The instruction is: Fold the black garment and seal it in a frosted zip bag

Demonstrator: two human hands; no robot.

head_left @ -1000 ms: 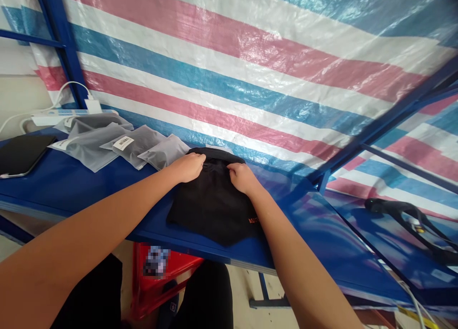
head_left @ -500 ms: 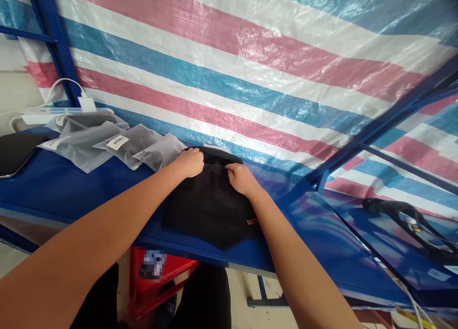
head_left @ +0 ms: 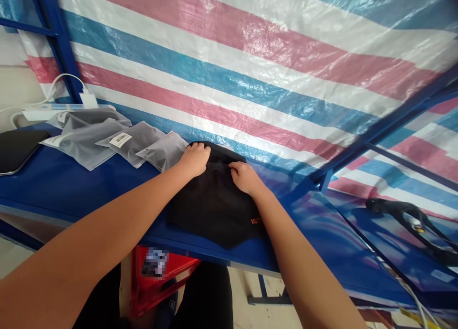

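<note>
A black garment [head_left: 218, 209], which looks like a pair of shorts, lies flat on the blue table [head_left: 118, 195], its band at the far edge. Orange lettering shows near its lower right side, partly covered by my right forearm. My left hand [head_left: 196, 158] is closed on the far left part of the band, fingers curled into the cloth. Close to the band's right part, my right hand [head_left: 244, 176] is closed too, thumb and fingers pinching the cloth. The fingertips of both hands are partly hidden.
Several frosted plastic bags [head_left: 91, 143], some with barcode labels, lie left of the garment. Behind them sits a white power strip [head_left: 39, 114]. A dark flat device [head_left: 17, 150] rests at far left, a black strap-like object [head_left: 404, 214] at right. A red stool [head_left: 171, 267] stands below.
The camera view has shifted slightly. Both hands keep their closed hold at the band, and the garment lies nearly the same.
</note>
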